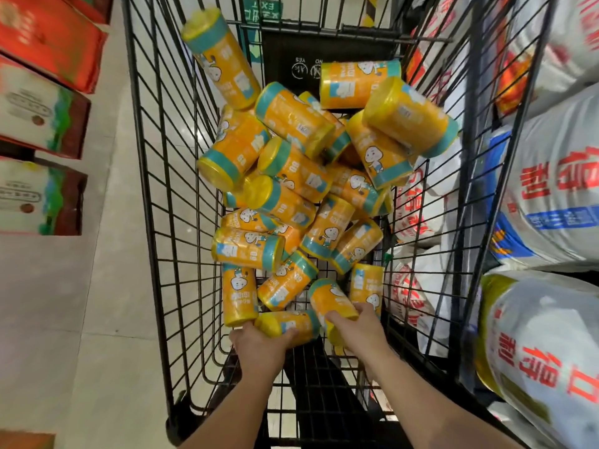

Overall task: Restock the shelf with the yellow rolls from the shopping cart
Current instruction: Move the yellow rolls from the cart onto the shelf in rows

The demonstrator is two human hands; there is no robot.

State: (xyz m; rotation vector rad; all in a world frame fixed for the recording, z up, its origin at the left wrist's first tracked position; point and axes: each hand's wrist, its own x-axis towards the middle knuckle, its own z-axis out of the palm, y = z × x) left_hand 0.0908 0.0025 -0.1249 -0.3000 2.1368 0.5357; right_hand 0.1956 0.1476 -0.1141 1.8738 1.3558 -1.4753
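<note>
Fingers (343,320): curled round a yellow roll on each hand.
Left hand (259,347): grips lying roll (291,323) at shopping cart (141,157) near edge.
Right hand (361,329): grips tilted roll (327,298) just beside it.
Pile (291,176): other rolls heaped toward cart's far end.

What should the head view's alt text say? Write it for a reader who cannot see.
Two bare hands reach into a black wire shopping cart heaped with yellow cylindrical rolls with teal bands: the left hand grips one roll, the right hand grips a second roll. White printed sacks lie stacked on the right, red boxes on the left.
</note>
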